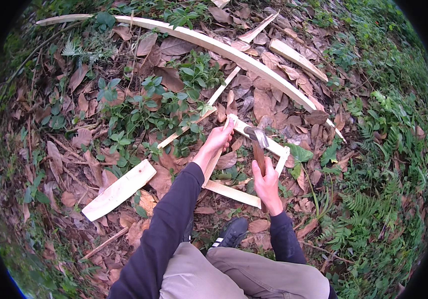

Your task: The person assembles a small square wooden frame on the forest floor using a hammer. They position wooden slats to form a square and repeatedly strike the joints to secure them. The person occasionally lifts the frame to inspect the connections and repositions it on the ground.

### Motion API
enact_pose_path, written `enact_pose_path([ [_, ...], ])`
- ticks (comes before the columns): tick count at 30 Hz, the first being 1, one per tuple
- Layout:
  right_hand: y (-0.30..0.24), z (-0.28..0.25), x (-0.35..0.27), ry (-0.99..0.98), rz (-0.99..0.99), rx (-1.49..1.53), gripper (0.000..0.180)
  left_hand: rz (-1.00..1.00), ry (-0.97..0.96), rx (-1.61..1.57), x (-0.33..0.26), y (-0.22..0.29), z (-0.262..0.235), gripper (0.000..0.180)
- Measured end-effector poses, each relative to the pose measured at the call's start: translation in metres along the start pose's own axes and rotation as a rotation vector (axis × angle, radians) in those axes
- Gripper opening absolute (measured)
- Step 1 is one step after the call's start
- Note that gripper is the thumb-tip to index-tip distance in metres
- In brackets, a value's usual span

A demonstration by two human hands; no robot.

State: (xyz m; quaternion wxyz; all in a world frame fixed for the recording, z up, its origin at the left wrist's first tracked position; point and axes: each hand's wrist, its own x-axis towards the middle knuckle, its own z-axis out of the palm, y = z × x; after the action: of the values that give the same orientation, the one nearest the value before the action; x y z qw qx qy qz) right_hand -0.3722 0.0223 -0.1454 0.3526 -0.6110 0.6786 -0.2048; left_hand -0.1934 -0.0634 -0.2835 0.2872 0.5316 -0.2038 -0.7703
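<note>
A small four-sided frame of pale wooden strips (234,193) is in front of me above the leaf litter. My left hand (217,140) is closed around its far left corner, thumb up along the wood. In my right hand (268,187) is a hammer (259,152), gripped by its brown wooden handle. The metal hammer head (257,136) overlaps the frame's far strip in this view; whether it touches the wood I cannot tell. My right hand and the handle hide part of the frame's right side.
A long wooden strip (214,46) curves across the far ground. Shorter pieces lie around: a wide board (120,191) at left, a chunk (299,60) at far right and a thin strip (175,135). Green plants (383,134) grow to the right. My shoe (229,232) is below the frame.
</note>
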Motion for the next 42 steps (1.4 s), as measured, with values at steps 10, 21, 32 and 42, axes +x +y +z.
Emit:
enact_pose_path([
  [10, 0.001, -0.011, -0.001, 0.077, 0.024, 0.118, 0.027, 0.589, 0.393, 0.733, -0.041, -0.015, 0.012, 0.048],
  [21, 0.000, -0.009, 0.004, -0.112, -0.020, -0.042, 0.037, 0.432, 0.436, 0.880, -0.037, -0.032, 0.000, 0.040],
  [32, -0.015, -0.015, 0.053, -0.107, -0.380, -0.323, 0.030, 0.357, 0.439, 0.832, -0.040, -0.025, 0.007, 0.042],
  [42, -0.031, -0.024, 0.041, -0.060, -0.431, -0.253, 0.028, 0.285, 0.412, 0.848, -0.040, -0.014, 0.007, 0.043],
])
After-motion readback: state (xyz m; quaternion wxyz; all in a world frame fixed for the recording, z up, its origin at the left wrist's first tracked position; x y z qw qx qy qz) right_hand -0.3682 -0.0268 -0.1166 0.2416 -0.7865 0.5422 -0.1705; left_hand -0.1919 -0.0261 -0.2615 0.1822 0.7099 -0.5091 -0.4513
